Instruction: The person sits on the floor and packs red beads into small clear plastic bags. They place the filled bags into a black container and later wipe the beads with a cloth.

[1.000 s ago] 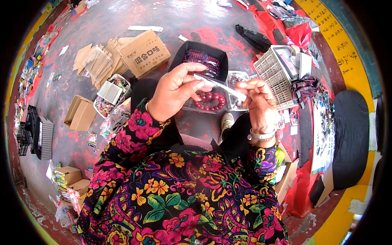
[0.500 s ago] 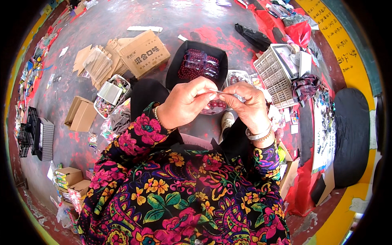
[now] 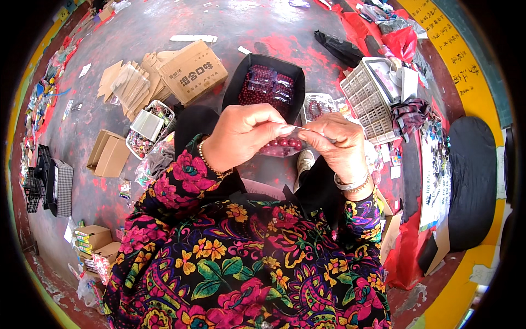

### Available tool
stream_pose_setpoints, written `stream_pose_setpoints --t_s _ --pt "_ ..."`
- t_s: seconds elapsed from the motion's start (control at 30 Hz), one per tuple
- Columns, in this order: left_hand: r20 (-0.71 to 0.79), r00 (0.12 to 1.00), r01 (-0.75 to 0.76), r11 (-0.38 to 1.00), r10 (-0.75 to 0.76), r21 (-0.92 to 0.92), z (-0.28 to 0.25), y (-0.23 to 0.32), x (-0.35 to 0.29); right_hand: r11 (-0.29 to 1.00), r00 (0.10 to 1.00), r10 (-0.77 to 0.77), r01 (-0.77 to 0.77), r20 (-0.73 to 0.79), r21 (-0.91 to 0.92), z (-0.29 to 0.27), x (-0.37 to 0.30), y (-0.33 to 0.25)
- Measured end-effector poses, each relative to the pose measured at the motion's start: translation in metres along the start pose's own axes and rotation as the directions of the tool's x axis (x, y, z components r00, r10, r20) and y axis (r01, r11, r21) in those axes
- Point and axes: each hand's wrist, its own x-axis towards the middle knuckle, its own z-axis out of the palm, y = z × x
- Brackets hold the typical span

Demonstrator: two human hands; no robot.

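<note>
Both hands meet in front of me, each in a pinch. Between thumb and forefinger, my left hand (image 3: 241, 134) holds one end of a thin pale thread (image 3: 300, 128). The other end is pinched by my right hand (image 3: 338, 143), so it runs short and taut across the gap. Just below the fingertips lies a clear bag of dark red beads (image 3: 282, 146), partly covered by my hands. Beyond them stands a black box (image 3: 233, 90) holding many small dark red beads in clear packs. Whether a bead sits on the thread cannot be made out.
A clear tray of beads (image 3: 319, 104) stands right of the black box. Farther right is a white plastic basket (image 3: 364, 104). To the left lie a cardboard box (image 3: 193, 72), flattened cardboard (image 3: 129, 88), a white tub of odds and ends (image 3: 147, 125) and a small open carton (image 3: 108, 153).
My hands have drawn slightly apart, the right one shifting right and the left one a little left. More of the thin thread now shows between the fingertips.
</note>
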Motion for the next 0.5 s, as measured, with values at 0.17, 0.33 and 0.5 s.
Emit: stream_pose_setpoints --t_s 0.17,0.33,0.5 --pt "0.005 0.997 -0.079 0.997 0.079 -0.004 -0.007 0.004 -0.001 0.997 1.0 0.029 -0.03 0.007 0.077 -0.016 -0.004 -0.007" --pt "0.027 0.999 -0.018 0.999 0.019 -0.034 -0.011 0.012 -0.003 0.98 1.0 -0.005 0.005 -0.001 0.201 -0.016 -0.01 -0.007" --pt "0.027 0.999 -0.032 0.999 0.033 -0.03 -0.012 0.015 -0.006 0.948 0.996 0.092 -0.089 0.005 0.307 -0.016 -0.016 -0.01"
